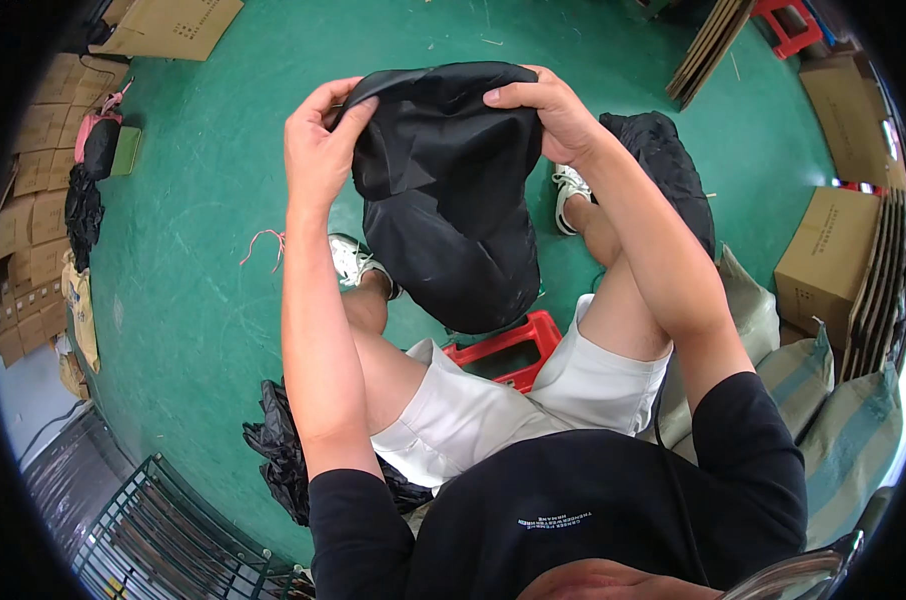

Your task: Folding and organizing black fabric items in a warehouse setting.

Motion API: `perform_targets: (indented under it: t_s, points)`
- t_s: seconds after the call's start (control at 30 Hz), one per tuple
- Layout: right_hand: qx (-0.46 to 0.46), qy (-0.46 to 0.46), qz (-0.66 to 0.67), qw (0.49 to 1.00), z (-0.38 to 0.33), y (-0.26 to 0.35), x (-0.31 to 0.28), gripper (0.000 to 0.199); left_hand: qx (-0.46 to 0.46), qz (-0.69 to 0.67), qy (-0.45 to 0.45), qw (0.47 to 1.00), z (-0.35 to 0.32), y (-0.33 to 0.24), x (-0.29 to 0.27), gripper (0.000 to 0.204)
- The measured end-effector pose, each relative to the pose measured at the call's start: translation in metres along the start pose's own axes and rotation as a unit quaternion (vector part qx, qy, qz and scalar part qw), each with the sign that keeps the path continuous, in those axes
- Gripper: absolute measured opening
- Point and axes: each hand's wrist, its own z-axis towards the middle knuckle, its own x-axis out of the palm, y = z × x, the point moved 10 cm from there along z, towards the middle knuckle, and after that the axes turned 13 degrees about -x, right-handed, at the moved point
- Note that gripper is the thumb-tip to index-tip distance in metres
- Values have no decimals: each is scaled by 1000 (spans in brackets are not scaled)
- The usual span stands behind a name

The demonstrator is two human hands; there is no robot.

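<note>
A large piece of black cloth point(443, 180), shaped like a sack or cover, hangs in front of me between my knees. My left hand point(328, 135) pinches its upper left edge between thumb and fingers. At the upper right corner, my right hand point(548, 110) grips it with the thumb on the near face and the fingers behind. The top edge is drawn out between both hands, while the lower part bulges and droops in folds toward the red stool point(513, 350). I cannot see what, if anything, is inside the cloth.
Bundles of black material lie beyond my right leg point(658, 165) and by my left hip point(273, 440). Woven sacks point(803, 375) and cardboard boxes point(823, 255) stand at the right. More boxes point(43, 190) are stacked at the left, with a metal rack point(173, 540) at lower left.
</note>
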Motion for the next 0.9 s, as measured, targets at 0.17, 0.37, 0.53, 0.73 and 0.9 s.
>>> perform_targets:
  t_s: [0.17,0.37,0.53,0.73,0.9]
  points:
    - [-25,12,-185,982,5,2,-4,24,-43,-44,41,997,1,14,-14,23]
    - [-24,50,-120,991,12,0,-6,31,-283,-455,235,811,-37,9,36,45]
    - [24,120,-24,992,-10,0,27,47,-299,-414,185,839,-35,22,34,36]
    - [38,158,-138,977,-20,-2,27,46,-302,-249,272,879,-36,28,55,32]
    - [24,74,66,995,-6,2,11,31,-275,-256,216,901,-20,34,40,31]
